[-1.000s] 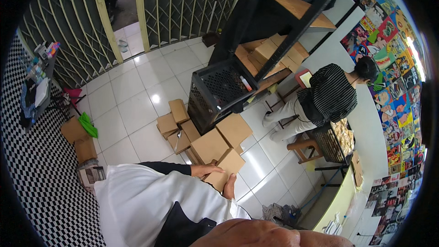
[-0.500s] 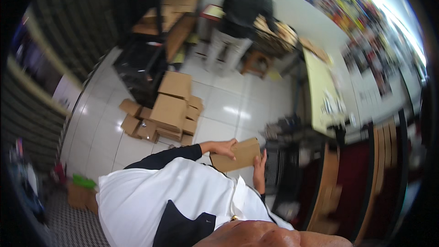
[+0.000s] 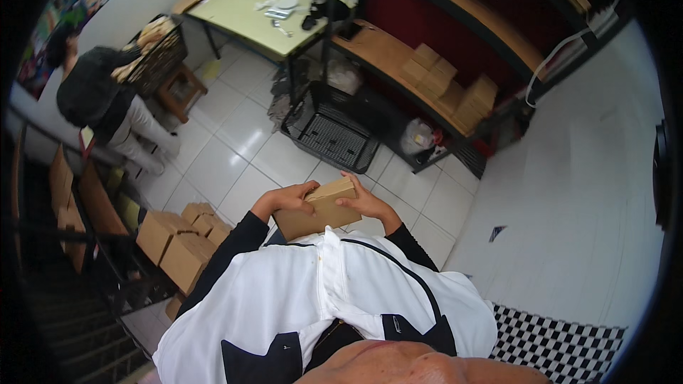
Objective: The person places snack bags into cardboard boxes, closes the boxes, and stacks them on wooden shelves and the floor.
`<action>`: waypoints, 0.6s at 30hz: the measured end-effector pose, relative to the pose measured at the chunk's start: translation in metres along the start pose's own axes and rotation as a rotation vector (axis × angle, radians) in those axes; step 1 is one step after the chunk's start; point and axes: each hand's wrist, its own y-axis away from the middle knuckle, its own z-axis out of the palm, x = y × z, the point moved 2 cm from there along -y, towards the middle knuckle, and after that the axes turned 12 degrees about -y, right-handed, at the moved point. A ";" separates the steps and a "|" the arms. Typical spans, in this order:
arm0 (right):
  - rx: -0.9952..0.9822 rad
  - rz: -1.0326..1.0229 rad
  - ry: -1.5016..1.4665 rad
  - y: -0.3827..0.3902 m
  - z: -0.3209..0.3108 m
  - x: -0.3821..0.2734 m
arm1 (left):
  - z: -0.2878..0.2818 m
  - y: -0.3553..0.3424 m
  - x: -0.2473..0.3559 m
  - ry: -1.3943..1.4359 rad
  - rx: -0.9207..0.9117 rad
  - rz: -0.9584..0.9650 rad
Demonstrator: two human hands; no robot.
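Observation:
A brown cardboard box (image 3: 318, 215) is held tilted in front of my body. My left hand (image 3: 287, 200) grips its left side, with the thumb lying on the near face. At the upper right corner of the box, my right hand (image 3: 365, 200) holds on, its thumb pressed to the near face and its fingers passing behind. The far ends of the fingers are hidden by the cardboard.
Beyond the box, a black plastic crate (image 3: 331, 144) lies on the tiled floor. A shelf (image 3: 388, 48) carries small cartons at the right. Cartons (image 3: 186, 259) are stacked at my left. Farther off stand a pale yellow table (image 3: 249, 14) and another person (image 3: 97, 92).
My view and body have turned right, so the shelf and crate come into view ahead. Both hands still hold the box; the right hand has shifted to its upper right corner.

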 end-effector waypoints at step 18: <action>0.724 -0.069 -0.538 -0.006 -0.205 -0.003 | -0.169 -0.229 0.031 -0.085 0.613 0.382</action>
